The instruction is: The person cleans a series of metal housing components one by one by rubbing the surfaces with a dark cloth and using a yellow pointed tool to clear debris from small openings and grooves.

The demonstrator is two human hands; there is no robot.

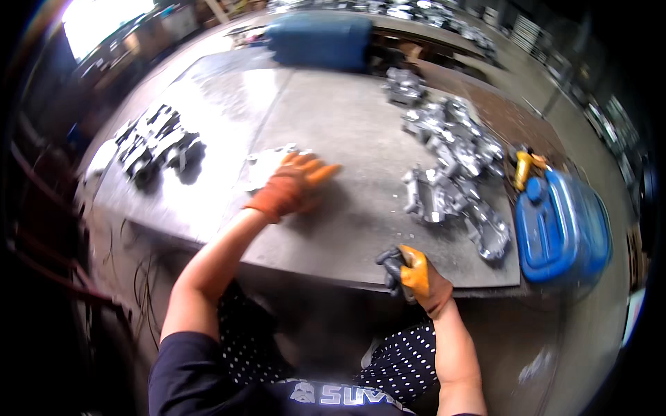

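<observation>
My left hand [295,184], in an orange work glove and blurred by motion, reaches over the middle of the metal table. Its fingers are stretched out and apart. Just beside it, partly covered by the glove, lies a silvery cast metal part [262,166]; whether the two touch is hard to make out. At the table's front edge my right hand [424,279], in a yellow-and-brown glove, is wrapped round a dark grey hand tool [393,266] with a rounded head. The glove hides most of that tool's body.
Silvery castings [454,159] lie heaped along the table's right side. Another cluster of castings [156,145] sits at the left. A blue jerrycan [555,229] stands at the right edge, by a yellow-handled tool [522,170]. A blue drum [319,41] lies at the far edge.
</observation>
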